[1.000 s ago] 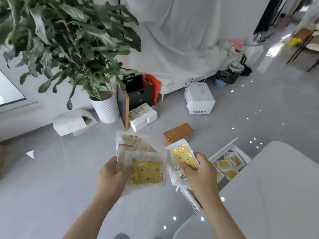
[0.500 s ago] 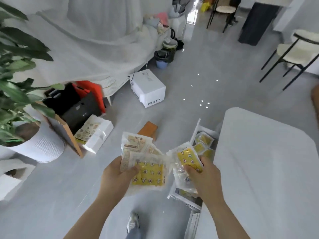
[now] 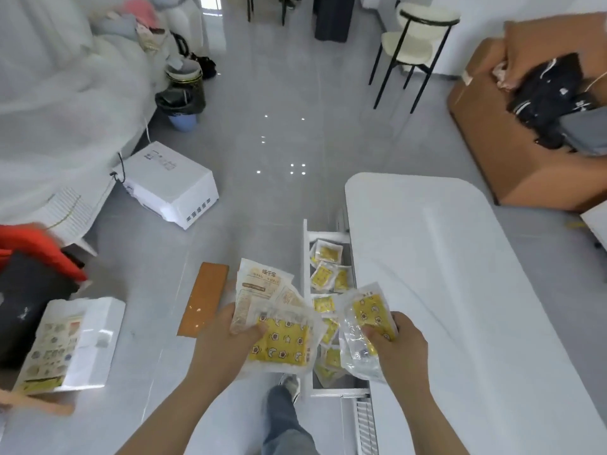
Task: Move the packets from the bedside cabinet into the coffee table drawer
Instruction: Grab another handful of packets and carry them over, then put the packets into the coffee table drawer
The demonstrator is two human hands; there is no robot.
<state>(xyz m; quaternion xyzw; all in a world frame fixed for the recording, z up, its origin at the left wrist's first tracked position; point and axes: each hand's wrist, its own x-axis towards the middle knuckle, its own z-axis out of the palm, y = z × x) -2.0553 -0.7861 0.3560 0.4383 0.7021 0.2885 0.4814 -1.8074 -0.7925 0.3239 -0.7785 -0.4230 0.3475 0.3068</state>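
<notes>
Low in the frame's centre, the left hand (image 3: 226, 343) grips a fanned bunch of clear plastic packets (image 3: 279, 339), yellow and beige inside, while the right hand (image 3: 399, 351) pinches a crinkled clear yellow-filled packet (image 3: 371, 311) over the open white drawer (image 3: 305, 257). More small yellow packets (image 3: 325, 254) lie in that drawer, left of the white rounded coffee table (image 3: 443, 274)

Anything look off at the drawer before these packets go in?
Nothing looks spilled or torn. Packets in the open drawer lie jumbled and overlapping. The left hand grips a fanned bunch, the right hand more packets.
</notes>
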